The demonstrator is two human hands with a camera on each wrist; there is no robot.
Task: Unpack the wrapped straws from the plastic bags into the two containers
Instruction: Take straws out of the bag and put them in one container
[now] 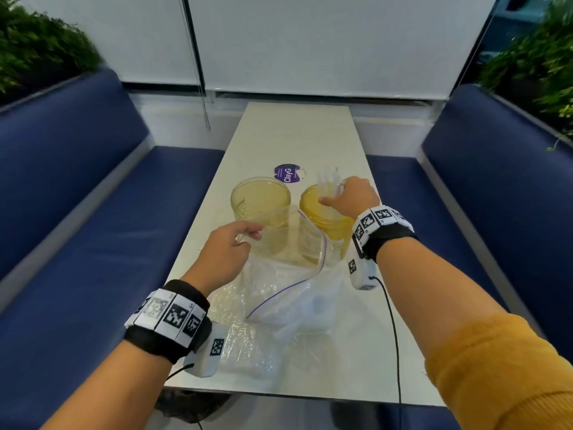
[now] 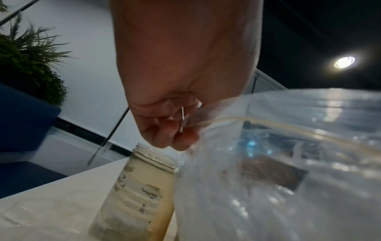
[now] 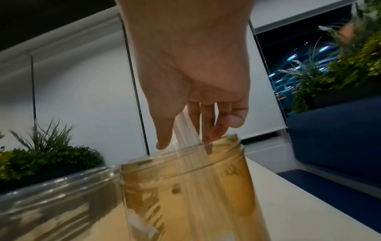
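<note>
Lowering a bundle of wrapped straws (image 1: 329, 184) into the right-hand amber jar (image 1: 328, 226) at frame centre, the right hand (image 1: 353, 197) grips them loosely; the left hand (image 1: 231, 246) pinches the zip bag (image 1: 297, 274) rim. Risk: tall straws may tip out or topple the jar on release.

White table (image 1: 297, 131) between two blue benches (image 1: 93, 187) (plants (image 1: 37, 48) behind), white blinds (image 1: 325, 41) beyond.
</note>
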